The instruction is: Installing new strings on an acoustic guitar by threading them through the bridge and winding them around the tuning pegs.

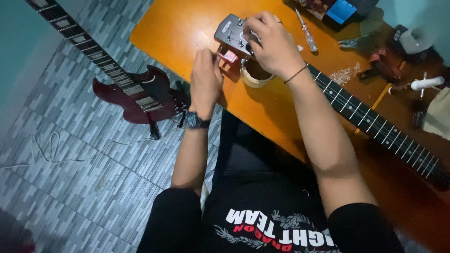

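We've got the guitar headstock (233,33) propped near the table's (178,33) far edge, neck running off toward the right edge so the tuners face up. Our right hand (272,44) has its grip pinched on a tuner, while our left hand (205,79) is closed around a small pink tool (228,56) just beside the tape roll (255,72).

Bare orange table (178,33) is left open to the left of the headstock (233,32), where a hand could be passed. Beneath the headstock the way is blocked by a tape roll (255,75). To the right, room is narrowed by a screwdriver (307,33) and the guitar neck (375,124)
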